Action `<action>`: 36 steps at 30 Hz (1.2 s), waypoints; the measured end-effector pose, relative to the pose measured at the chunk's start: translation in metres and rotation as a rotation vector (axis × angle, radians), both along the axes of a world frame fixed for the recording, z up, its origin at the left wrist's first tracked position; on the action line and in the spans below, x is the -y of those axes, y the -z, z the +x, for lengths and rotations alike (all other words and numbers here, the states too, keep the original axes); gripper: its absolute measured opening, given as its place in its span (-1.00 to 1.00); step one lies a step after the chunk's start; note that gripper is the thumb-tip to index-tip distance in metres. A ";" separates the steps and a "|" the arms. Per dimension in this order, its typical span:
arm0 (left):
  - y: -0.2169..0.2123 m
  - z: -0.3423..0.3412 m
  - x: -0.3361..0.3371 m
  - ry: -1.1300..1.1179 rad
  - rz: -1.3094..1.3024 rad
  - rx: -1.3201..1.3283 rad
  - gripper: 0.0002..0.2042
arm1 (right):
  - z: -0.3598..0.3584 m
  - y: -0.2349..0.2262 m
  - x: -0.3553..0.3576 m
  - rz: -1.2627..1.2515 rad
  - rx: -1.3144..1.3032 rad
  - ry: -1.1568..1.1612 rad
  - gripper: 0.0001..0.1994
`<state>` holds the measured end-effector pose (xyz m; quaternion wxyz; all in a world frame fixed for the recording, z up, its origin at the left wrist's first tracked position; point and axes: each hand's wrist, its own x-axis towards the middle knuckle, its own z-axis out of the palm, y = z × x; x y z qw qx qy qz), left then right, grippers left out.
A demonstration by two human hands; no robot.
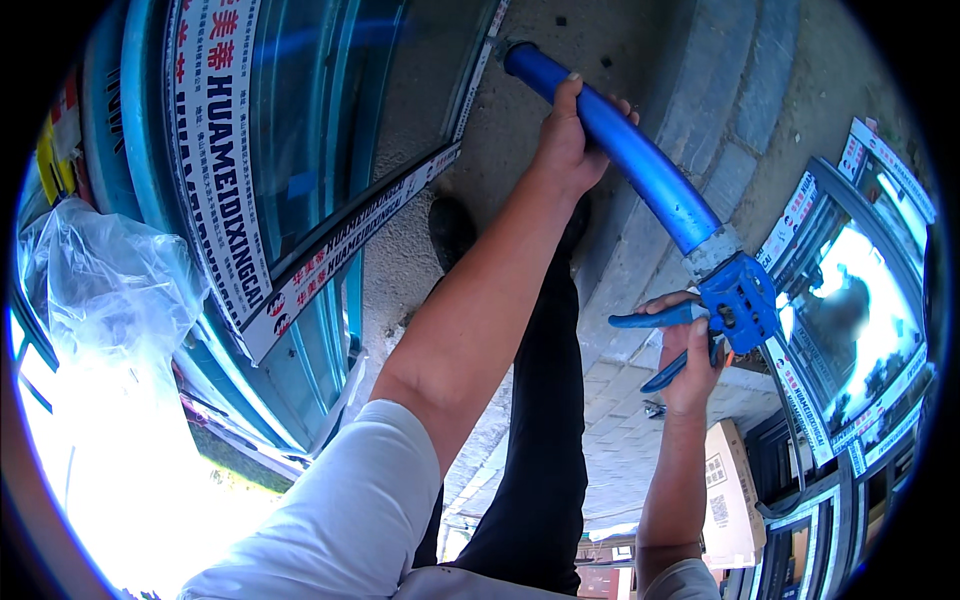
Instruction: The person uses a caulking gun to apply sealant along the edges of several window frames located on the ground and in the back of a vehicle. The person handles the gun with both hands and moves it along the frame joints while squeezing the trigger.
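A blue caulking gun (640, 165) slants across the upper right of the head view, its long barrel looking curved here. My left hand (578, 140) wraps round the barrel near its far end, thumb on top. At the near end, a grey, smeared collar joins the barrel to a blue body with a handle and trigger (665, 373). My right hand (692, 350) grips this end from below, its fingers partly hidden behind the handle. The barrel's far tip is close to the taped edge of a window frame (345, 235).
Clear plastic sheeting (120, 290) hangs at the left beside teal frames. More taped window frames (800, 395) lean at the right, near a cardboard box (733, 490). A stone kerb (690, 110) and paving run past my legs; a dark shoe (452, 230) shows below the left frame.
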<state>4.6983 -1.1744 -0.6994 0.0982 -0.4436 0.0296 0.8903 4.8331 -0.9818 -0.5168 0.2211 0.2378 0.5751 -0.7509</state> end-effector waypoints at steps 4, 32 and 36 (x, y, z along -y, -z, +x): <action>0.000 0.012 -0.006 0.011 -0.006 0.038 -0.52 | 0.007 -0.002 -0.006 0.014 0.037 0.006 -0.66; -0.001 0.084 -0.012 0.066 0.008 0.215 -0.51 | 0.045 -0.010 -0.031 -0.005 0.174 -0.020 -0.68; -0.004 0.092 -0.009 0.051 0.003 0.230 -0.51 | 0.047 -0.016 -0.029 0.000 0.186 -0.041 -0.68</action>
